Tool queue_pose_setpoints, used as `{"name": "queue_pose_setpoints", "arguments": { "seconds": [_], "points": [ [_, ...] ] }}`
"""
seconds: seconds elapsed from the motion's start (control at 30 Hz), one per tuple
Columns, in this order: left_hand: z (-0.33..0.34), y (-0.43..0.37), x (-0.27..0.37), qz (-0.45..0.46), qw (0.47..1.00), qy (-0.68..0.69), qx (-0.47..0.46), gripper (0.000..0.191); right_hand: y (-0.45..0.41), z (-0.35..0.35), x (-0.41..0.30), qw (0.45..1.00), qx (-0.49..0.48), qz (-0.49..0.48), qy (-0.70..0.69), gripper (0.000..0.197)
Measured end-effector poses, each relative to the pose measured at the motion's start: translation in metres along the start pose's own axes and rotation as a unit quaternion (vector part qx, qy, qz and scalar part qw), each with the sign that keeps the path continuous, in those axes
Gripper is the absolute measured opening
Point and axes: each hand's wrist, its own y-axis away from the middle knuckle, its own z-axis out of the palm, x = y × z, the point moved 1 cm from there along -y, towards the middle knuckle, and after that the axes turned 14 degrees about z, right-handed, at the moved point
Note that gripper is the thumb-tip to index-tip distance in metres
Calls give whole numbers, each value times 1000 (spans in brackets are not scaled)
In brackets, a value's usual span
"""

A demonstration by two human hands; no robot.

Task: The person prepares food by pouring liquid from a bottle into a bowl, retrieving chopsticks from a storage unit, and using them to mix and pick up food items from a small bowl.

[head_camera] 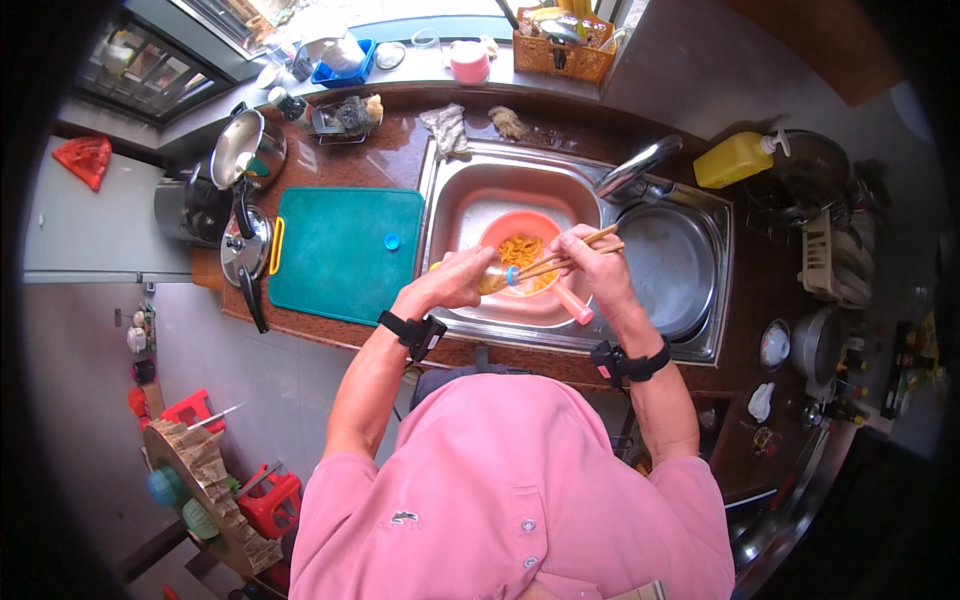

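My left hand (461, 276) is closed around a clear bottle (493, 280) of yellowish contents, tilted sideways with its blue-rimmed mouth towards the chopsticks. In my right hand (590, 259) is a pair of wooden chopsticks (541, 265), their tips over orange food pieces (520, 251). These pieces lie in a pink plastic bowl with a handle (574, 301), which sits in the left basin of a steel sink (469, 187). A small blue cap (391, 241) rests on a green cutting board (345, 247) left of the sink. Whether anything flows from the bottle cannot be told.
A chrome faucet (637, 169) stands behind the basins, and a large round metal pan (665, 270) fills the right one. Left of the board are an open pressure cooker pot (238, 150) and its lid (246, 244). A grey rag (446, 129) lies at the sink's back edge.
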Motion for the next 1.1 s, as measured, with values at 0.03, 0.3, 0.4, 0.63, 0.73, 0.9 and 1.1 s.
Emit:
{"name": "queue_pose_setpoints", "arguments": {
  "seconds": [0.03,0.3,0.4,0.63,0.73,0.9,1.1],
  "points": [
    [1,1,-3,10,1000,-3,27,62,-4,-5,4,999,-11,21,-29,18],
    [-6,3,-9,-15,993,68,98,59,-1,-22,41,960,24,15,-277,19],
    [-4,3,-12,-16,993,66,93,60,14,-12,20,976,49,-56,-206,19],
    [-5,-3,-2,-8,995,53,83,60,4,2,17,990,48,-80,-110,19],
    [-2,-2,-6,3,996,39,78,59,-2,-1,11,995,32,-1,-90,19],
    [6,2,-10,-6,997,39,62,58,-24,-18,21,990,-67,52,-114,20],
    [14,5,-24,-8,998,5,57,57,-32,-23,46,975,-65,125,-173,22]
  ]
}}
